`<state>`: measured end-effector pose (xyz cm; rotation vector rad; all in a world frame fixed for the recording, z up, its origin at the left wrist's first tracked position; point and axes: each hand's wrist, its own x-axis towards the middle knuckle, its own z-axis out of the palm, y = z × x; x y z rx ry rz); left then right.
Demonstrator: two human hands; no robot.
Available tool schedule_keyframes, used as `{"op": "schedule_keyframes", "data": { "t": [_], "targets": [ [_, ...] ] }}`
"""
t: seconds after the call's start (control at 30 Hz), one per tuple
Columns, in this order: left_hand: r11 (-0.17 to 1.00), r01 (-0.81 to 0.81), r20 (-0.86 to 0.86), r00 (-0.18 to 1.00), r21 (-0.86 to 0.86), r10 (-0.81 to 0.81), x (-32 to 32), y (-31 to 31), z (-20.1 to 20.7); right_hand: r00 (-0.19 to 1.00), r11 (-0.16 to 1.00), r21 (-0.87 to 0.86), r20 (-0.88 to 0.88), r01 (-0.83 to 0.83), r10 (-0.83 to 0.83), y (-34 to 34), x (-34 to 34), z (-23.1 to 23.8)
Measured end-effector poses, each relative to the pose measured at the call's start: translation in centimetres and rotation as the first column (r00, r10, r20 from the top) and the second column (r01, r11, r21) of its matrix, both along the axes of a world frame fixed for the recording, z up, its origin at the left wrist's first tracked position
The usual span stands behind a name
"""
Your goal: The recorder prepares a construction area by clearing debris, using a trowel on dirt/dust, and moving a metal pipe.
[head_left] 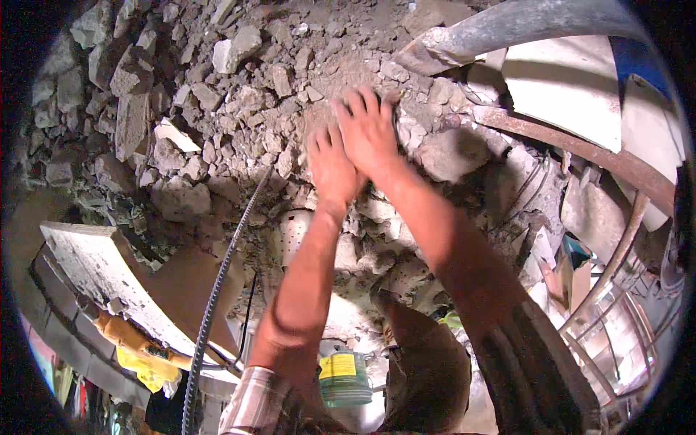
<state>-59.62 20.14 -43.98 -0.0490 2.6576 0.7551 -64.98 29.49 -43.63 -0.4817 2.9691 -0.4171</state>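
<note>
Both my arms reach forward to a bank of grey rubble (pixel 279 80) made of broken stones and dusty earth. My left hand (pixel 330 165) lies on the loose debris, its fingers stretched forward. Close against it, partly overlapping, my right hand (pixel 367 133) reaches a little farther with its fingers spread over a dusty patch. Nothing held shows in either hand, though the palms are hidden. To the right of my right hand sits a large rounded stone (pixel 453 154). A white piece with small holes (pixel 296 228) lies below my left hand, partly behind my forearm.
A ribbed steel bar (pixel 225 264) slants up at the left beside a pale board (pixel 109 257). A thick grey pipe (pixel 522 29), a rusty curved bar (pixel 573 138) and white panels (pixel 562 80) crowd the right. A green bucket (pixel 346 388) stands near my legs.
</note>
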Motion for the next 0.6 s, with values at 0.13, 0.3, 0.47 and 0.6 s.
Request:
{"op": "schedule_keyframes", "data": {
  "t": [0.13, 0.3, 0.47, 0.6],
  "targets": [
    [0.994, -0.041, 0.125, 0.992, 0.102, 0.028, 9.2, 3.7, 0.9, 0.956, 0.994, 0.045, 0.283, -0.099, 0.082, 4.2, 9.1, 0.7],
    [0.862, 0.381, 0.318, 0.816, 0.334, -0.483, 16.4, 6.2, 1.3, 0.738, 0.916, 0.291, 0.675, -0.278, 0.010, 8.7, 17.5, 4.5],
    [0.765, 0.200, 0.298, 0.837, 0.613, -0.458, 29.2, 2.0, 1.5, 0.805, 0.997, 0.071, 0.589, 0.034, -0.069, 8.5, 24.7, 13.0],
    [0.886, -0.073, 0.379, 0.918, 0.457, -0.120, 22.3, 3.7, 19.9, 0.329, 0.863, 0.324, 0.826, 0.388, -0.458, 13.3, 29.1, 24.5]
  ]
}}
